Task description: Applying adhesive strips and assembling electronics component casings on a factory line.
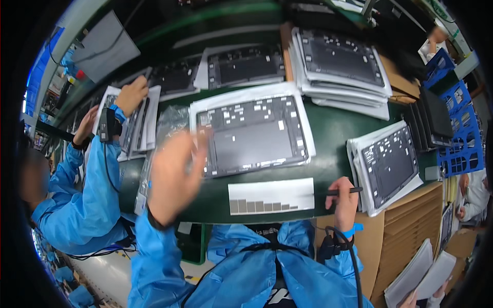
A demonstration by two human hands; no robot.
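A flat black tablet-like housing [251, 136] dotted with small white patches lies on white sheeting in front of me. My left hand [177, 172], smeared by motion, is at its left edge; whether it touches the housing I cannot tell. My right hand [343, 203] is closed around a slim black pen-shaped tool [354, 190]. The tool points left toward a white sheet [303, 192] near the table's front edge. Along the sheet's lower part runs a row of grey strips [257, 206], getting shorter to the right.
Right of my right hand stands a stack of wrapped housings [390, 164]; a taller stack [341, 61] is behind. More housings [244, 66] line the back. Clear plastic [172, 120] lies at left. A co-worker's hand [132, 95] reaches over a pile there. A blue crate [462, 133] stands far right.
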